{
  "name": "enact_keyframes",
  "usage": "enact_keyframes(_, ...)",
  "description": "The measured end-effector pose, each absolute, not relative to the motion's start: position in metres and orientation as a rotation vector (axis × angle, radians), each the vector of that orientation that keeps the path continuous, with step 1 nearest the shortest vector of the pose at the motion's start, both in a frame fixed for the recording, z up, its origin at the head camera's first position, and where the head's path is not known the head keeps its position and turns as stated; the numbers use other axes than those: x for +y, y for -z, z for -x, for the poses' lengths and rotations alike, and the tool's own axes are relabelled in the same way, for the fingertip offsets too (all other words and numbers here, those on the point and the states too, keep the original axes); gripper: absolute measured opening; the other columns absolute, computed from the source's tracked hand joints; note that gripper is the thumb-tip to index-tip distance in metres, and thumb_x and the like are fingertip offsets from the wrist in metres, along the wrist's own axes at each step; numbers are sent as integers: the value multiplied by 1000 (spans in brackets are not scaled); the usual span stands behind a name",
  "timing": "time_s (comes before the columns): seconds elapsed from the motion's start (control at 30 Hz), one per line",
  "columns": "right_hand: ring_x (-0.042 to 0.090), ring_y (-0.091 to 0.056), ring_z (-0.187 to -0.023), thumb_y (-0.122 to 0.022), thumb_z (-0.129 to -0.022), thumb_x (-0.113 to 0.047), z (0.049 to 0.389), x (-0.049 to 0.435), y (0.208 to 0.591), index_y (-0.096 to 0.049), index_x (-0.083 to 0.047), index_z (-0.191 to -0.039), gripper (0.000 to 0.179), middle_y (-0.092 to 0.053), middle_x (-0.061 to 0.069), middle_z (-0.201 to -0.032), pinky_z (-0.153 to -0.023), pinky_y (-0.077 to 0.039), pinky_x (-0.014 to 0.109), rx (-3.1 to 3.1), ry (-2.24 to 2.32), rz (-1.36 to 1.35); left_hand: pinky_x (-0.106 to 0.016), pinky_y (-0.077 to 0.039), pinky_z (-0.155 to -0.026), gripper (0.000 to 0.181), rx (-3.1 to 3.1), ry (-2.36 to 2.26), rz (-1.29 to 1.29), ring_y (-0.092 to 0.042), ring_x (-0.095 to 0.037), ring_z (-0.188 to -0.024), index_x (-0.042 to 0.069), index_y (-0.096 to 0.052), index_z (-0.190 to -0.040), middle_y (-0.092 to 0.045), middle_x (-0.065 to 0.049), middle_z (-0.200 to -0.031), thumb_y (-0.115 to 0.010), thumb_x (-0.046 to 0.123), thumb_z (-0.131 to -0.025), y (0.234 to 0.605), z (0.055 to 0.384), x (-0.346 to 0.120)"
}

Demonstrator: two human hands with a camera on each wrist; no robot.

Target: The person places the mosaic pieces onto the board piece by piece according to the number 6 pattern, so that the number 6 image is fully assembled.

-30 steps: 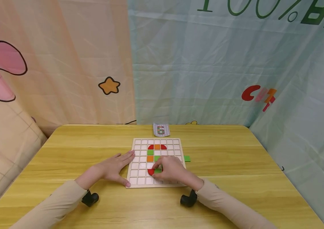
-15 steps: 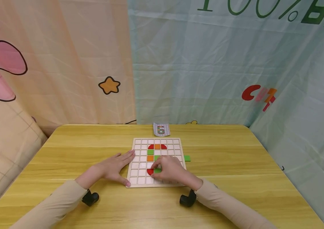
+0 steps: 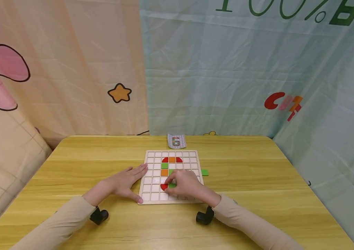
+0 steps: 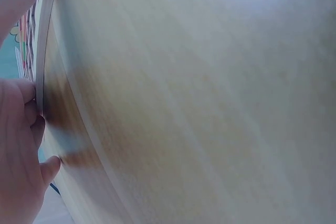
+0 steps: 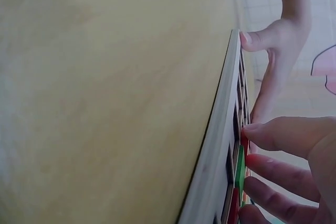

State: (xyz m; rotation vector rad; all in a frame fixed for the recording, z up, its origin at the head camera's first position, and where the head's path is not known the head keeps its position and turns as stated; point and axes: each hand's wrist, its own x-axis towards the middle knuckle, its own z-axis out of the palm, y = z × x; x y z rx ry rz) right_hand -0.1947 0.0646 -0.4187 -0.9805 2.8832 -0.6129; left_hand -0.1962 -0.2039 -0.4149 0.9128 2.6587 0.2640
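Observation:
A white gridded board [image 3: 154,197] with a pale wooden frame lies on the table. At its left edge rests my left hand [image 3: 123,182], fingers spread, with the thumb by the near left corner. Over the lower middle of the grid, my right hand [image 3: 189,184] pinches a red rounded-corner tile [image 3: 163,187] between thumb and forefinger. A green square tile [image 3: 172,185] sits just right of it, partly under the fingers. Farther up the grid are an orange tile [image 3: 172,159] between two red rounded ones, a green tile [image 3: 164,166] and another orange tile [image 3: 164,172]. My right hand hides part of the grid.
Behind the board lies a small card [image 3: 176,141] printed with a coloured pattern on a grid. A loose green tile [image 3: 204,172] lies against the board's right side. The wooden table [image 3: 102,152] ends at hanging printed cloths [image 3: 208,76].
The red tile under my right fingertips has shifted very slightly left along with the hand. My left hand stays where it was on the board's edge.

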Motion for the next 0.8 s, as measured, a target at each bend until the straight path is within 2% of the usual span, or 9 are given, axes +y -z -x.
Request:
enact_keyframes(0.27, 3, -59, -80, -77, -78, -34, 196, 64, 418, -78, -22, -91, 17, -71, -11, -91, -59, -42, 16, 2876, 598, 988, -55, -17, -119, 117, 2656, -266, -910, -17, -29, -149, 3, -16, -154, -9, -13, -162, -63, 73, -73, 413, 196, -203)
enact_keyframes(0.6, 2, -61, -85, -76, -80, -34, 196, 64, 418, -79, -22, -90, 16, -72, -12, -92, -65, -46, 16, 2878, 603, 989, -55, -18, -119, 117, 2660, -259, -914, -17, -29, -149, 3, -16, -153, -9, -13, -162, -63, 74, -73, 413, 196, -203)
enact_keyframes(0.8, 1, -55, -72, -77, -79, -34, 195, 64, 417, -78, -22, -88, 15, -70, -12, -89, -55, -40, 16, 2890, 587, 994, -55, -18, -119, 116, 2659, -257, -910, -18, -29, -149, 3, -17, -153, -10, -13, -162, -64, 73, -73, 413, 196, -203)
